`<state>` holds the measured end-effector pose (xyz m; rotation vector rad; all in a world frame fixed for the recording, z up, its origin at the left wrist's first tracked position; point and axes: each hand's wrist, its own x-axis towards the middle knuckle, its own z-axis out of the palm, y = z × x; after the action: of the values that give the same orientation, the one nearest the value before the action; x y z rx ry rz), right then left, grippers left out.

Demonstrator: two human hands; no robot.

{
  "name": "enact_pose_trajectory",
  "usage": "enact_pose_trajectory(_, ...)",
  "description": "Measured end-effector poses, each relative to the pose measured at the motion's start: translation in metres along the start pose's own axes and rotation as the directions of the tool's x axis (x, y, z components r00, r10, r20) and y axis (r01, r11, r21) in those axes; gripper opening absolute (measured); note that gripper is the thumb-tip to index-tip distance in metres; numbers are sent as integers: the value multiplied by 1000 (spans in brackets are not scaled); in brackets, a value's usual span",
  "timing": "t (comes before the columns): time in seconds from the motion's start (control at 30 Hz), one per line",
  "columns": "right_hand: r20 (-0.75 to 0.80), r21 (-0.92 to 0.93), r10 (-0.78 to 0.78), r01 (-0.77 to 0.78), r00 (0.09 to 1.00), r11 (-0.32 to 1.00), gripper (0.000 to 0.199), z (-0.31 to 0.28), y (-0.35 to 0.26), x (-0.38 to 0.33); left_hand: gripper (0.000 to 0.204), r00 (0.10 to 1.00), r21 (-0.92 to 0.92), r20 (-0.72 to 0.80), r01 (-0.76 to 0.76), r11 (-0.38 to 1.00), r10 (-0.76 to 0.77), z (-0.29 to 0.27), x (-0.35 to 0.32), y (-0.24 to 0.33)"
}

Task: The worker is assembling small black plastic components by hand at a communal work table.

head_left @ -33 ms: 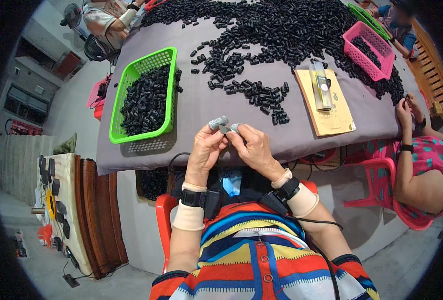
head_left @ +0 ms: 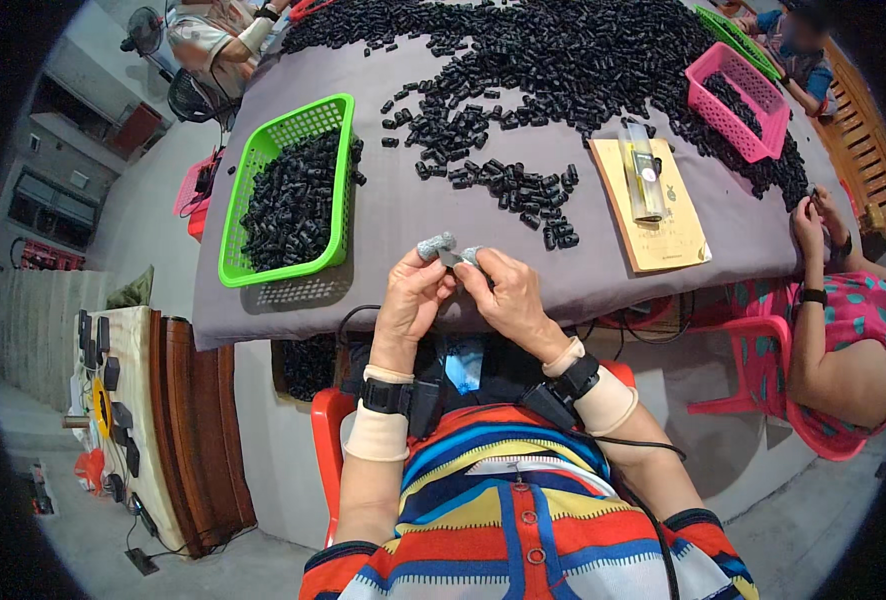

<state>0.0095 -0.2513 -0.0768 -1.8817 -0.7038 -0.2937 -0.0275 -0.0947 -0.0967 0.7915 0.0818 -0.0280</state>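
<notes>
My left hand [head_left: 415, 298] and my right hand [head_left: 508, 292] meet over the near edge of the cloth-covered table, fingers closed in a pinch. A small flat grey piece [head_left: 450, 258], like a thin blade, shows between them, gripped by my right thumb and forefinger. What my left fingers hold is hidden behind them. Grey wraps cover a left fingertip [head_left: 436, 244] and a right fingertip [head_left: 471, 256]. Beyond my hands lies a loose group of short black cylindrical parts [head_left: 523, 190]. To the left stands a green basket [head_left: 347, 190] filled with similar black parts.
A large heap of black parts [head_left: 563, 60] covers the far table. At right lie a tan notebook [head_left: 668, 245] with a clear tube [head_left: 645, 190] on it, and a pink basket [head_left: 763, 140]. Another person's hands [head_left: 813, 215] work at the right edge; others sit at the far corners.
</notes>
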Motion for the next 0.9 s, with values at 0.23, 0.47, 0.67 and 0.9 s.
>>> enact_pose_trajectory(0.23,8,127,96,-96,995,987,21,-4,0,2,29,1000,0,-5,-22,1000,22,3,0,2)
enact_pose_trajectory(0.47,38,153,171,-175,984,973,25,-5,2,1,15,990,-16,-130,-52,999,50,16,-1,1)
enact_pose_trajectory(0.67,84,329,198,-215,977,920,29,-6,8,0,16,992,75,-128,-14,997,23,10,2,1)
enact_pose_trajectory(0.9,96,307,235,-253,967,917,28,-6,4,2,23,989,86,-145,23,996,-10,17,1,0)
